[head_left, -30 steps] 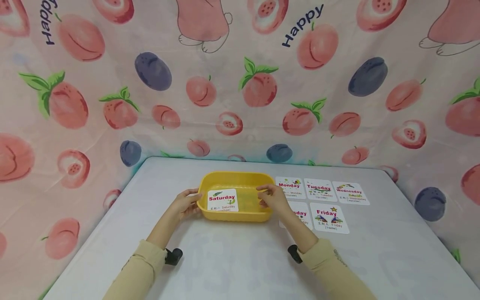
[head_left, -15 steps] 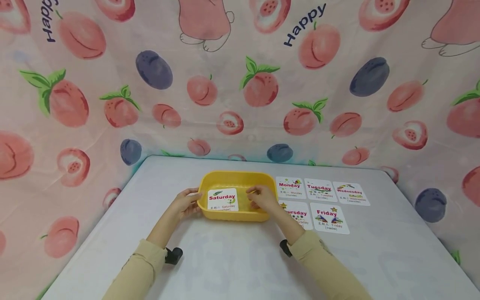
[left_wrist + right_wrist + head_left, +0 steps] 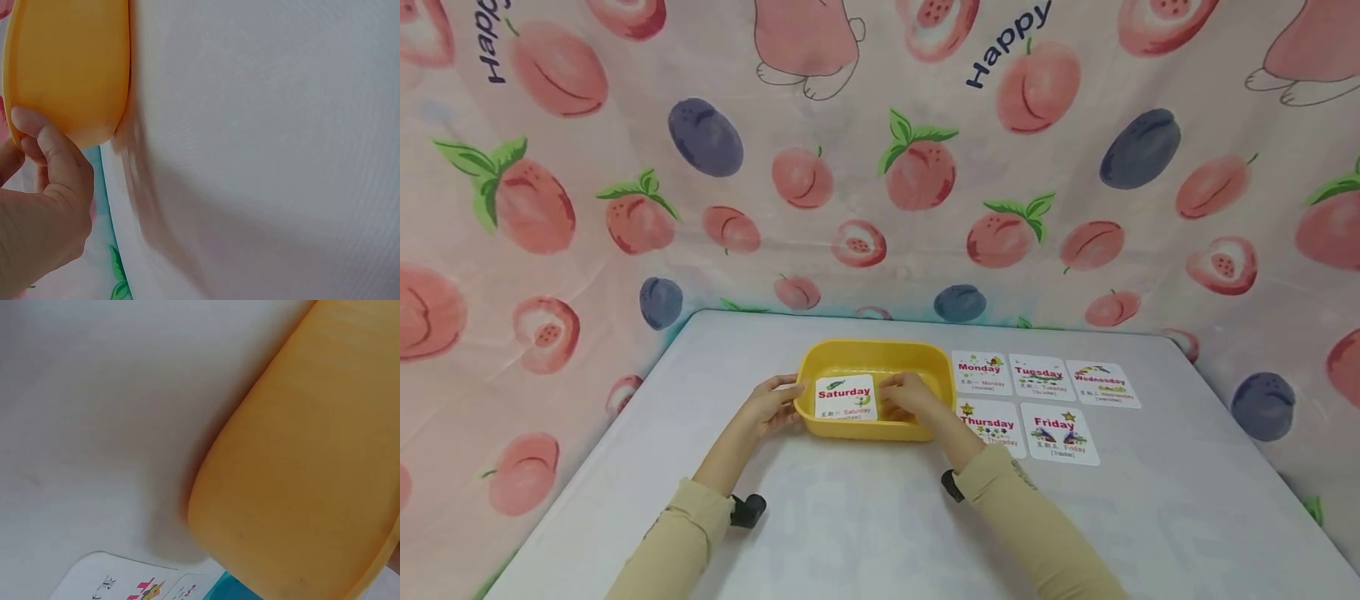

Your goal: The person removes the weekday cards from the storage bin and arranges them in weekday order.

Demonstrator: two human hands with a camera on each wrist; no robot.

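**Your right hand has moved inside the tray, beside the Saturday card**

Half a second ago your right hand [image 3: 908, 395] was over the middle of the yellow tray [image 3: 876, 353]; a second ago it was at the tray's right rim. Now it has slid further left, and its fingertips meet the right edge of the Saturday card [image 3: 846, 397], which leans inside the tray against the near wall. The fingers are bent over that edge, but you cannot tell from the head view whether the grip has closed on the card or only touches it. With the hand out of the way, the Thursday card [image 3: 988, 426] now reads in full on the desk [image 3: 850, 517]. Your left hand [image 3: 772, 406] has stayed at the tray's left end.

The left wrist view shows what the head view hides: your left thumb [image 3: 47, 140] pressed against the tray's outer wall [image 3: 69, 62], the grip holding the tray. The right wrist view shows only the tray's underside [image 3: 306, 462] and a card corner [image 3: 131, 581] on the desk, not your hand.
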